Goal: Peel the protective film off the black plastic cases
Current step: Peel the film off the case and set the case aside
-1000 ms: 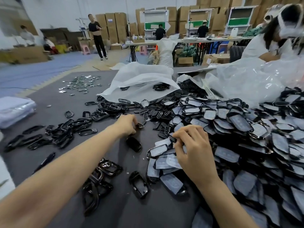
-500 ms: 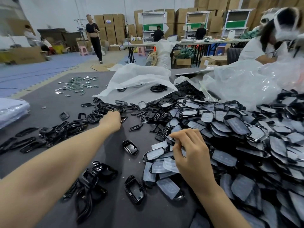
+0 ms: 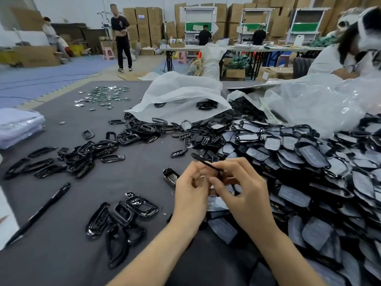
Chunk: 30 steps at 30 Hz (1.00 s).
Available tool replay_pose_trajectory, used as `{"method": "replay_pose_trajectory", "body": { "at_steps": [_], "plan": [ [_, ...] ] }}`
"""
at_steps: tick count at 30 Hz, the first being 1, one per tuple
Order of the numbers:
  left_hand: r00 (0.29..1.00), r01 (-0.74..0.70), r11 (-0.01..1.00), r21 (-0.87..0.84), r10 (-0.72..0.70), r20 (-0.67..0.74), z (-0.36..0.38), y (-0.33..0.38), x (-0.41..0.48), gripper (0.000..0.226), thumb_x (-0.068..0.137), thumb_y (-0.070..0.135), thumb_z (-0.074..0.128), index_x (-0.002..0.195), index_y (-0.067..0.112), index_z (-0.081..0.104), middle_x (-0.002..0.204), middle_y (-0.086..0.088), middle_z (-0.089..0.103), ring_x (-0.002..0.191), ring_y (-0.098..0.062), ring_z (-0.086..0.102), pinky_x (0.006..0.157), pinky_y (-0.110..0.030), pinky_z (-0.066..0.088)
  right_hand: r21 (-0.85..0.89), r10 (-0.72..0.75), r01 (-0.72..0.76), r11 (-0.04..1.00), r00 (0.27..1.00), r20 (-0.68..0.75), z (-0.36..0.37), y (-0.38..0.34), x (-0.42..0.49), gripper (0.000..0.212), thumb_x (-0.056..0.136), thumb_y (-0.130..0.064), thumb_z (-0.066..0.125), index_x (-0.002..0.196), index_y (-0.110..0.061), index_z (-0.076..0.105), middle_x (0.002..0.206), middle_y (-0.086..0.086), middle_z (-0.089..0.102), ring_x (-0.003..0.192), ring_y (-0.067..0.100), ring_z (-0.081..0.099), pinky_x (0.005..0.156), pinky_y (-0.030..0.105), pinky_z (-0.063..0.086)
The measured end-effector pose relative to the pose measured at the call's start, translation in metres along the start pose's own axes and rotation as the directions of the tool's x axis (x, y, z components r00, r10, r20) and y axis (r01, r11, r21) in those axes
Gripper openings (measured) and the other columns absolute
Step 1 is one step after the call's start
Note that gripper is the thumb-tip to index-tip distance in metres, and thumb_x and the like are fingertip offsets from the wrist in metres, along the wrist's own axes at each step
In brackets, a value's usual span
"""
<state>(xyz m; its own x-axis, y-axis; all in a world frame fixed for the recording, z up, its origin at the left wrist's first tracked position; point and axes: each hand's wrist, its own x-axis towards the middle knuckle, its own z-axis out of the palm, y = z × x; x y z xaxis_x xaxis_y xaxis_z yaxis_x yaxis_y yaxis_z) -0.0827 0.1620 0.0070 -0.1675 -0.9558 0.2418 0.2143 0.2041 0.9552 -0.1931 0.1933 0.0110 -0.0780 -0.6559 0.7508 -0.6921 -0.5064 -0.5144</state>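
Holding anything, those two hands on your feed?

Yes. On my screen both hands meet over a grey table cover (image 3: 61, 265). The left hand (image 3: 191, 193) and the right hand (image 3: 245, 195) share one black case (image 3: 208, 165). It is thin, seen edge-on and tilted, and its far end pokes out past the left fingertips. The left thumb and forefinger are curled and pinch it. The right thumb and forefinger pinch it from the other side, with the remaining right fingers loosely bent. I cannot tell whether either hand has hold of any film.

Where are the other cases?

Right of the right fingers, and running under that wrist, is a deep heap of cases with pale film (image 3: 309, 162). Just left of the left fingers lies a single glossy case (image 3: 170, 176), apart from the hand. Nearer the wearer than the left fingers, beside the forearm, sits a cluster of bare glossy cases (image 3: 142, 205). A loose spread of bare cases (image 3: 92, 153) lies farther left.

Anything else?

A black pen (image 3: 47, 205) lies well left of the left hand. Beyond the fingertips is a white plastic bag (image 3: 181, 93) with a few dark pieces on it. A clear bag (image 3: 309, 104) lies to its right, and small shiny pieces (image 3: 103, 98) are scattered to its left. A person in white (image 3: 329, 58) is at the table's far right.
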Motion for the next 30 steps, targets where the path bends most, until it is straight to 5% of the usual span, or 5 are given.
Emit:
{"method": "replay_pose_trajectory", "body": {
  "at_steps": [8,14,21,25,30],
  "plan": [
    [0.997,0.062,0.989,-0.131,-0.057,0.046,-0.007,-0.010,0.003,0.027,0.089,-0.001,0.053,0.088,0.020,0.070,0.088,-0.004,0.074,0.086,-0.020,0.071,0.077,-0.030,0.057,-0.088,-0.017,0.025,0.996,0.996,0.089,-0.001,0.007,0.003,0.035,0.078,0.006,0.073,0.107,-0.012,0.069,0.100,-0.002,0.060,0.089,0.007,0.060,0.077,0.020,0.051],
    [0.988,0.129,0.941,-0.312,-0.147,-0.037,-0.007,-0.006,0.005,0.013,0.086,0.023,0.066,0.074,0.022,0.072,0.074,-0.003,0.071,0.071,-0.017,0.071,0.063,-0.023,0.056,-0.121,-0.057,0.067,0.990,0.995,0.080,0.002,0.000,0.000,0.028,0.084,0.000,0.068,0.111,-0.009,0.067,0.107,-0.002,0.062,0.097,0.015,0.061,0.083,0.030,0.052],
    [0.982,0.127,0.947,-0.295,-0.161,-0.096,-0.007,-0.006,0.010,0.008,0.092,0.007,0.059,0.087,0.001,0.063,0.078,-0.010,0.074,0.077,-0.022,0.073,0.066,-0.025,0.058,0.047,0.275,-0.272,0.961,0.959,-0.062,0.007,-0.003,-0.002,0.035,0.076,-0.006,0.077,0.108,-0.017,0.067,0.116,-0.004,0.057,0.097,0.003,0.061,0.077,0.008,0.049],
    [0.980,0.105,0.930,-0.353,-0.156,-0.120,-0.012,-0.004,0.013,0.010,0.098,0.002,0.050,0.108,0.005,0.049,0.088,-0.015,0.072,0.083,-0.029,0.074,0.069,-0.026,0.058,0.278,0.529,-0.501,0.820,0.848,-0.030,0.002,0.003,0.001,0.012,0.078,-0.013,0.076,0.085,-0.021,0.072,0.081,-0.006,0.073,0.080,0.008,0.069,0.071,0.013,0.051],
    [0.969,0.175,0.907,-0.382,-0.227,-0.096,-0.017,-0.006,0.018,0.043,0.099,-0.004,0.042,0.133,0.022,0.039,0.102,-0.026,0.070,0.080,-0.033,0.074,0.071,-0.030,0.060,0.606,0.698,-0.584,0.541,0.713,0.065,-0.004,0.006,0.007,0.024,0.080,-0.003,0.071,0.070,-0.024,0.072,0.072,0.002,0.071,0.078,0.024,0.071,0.072,0.025,0.056]
  ]
}}
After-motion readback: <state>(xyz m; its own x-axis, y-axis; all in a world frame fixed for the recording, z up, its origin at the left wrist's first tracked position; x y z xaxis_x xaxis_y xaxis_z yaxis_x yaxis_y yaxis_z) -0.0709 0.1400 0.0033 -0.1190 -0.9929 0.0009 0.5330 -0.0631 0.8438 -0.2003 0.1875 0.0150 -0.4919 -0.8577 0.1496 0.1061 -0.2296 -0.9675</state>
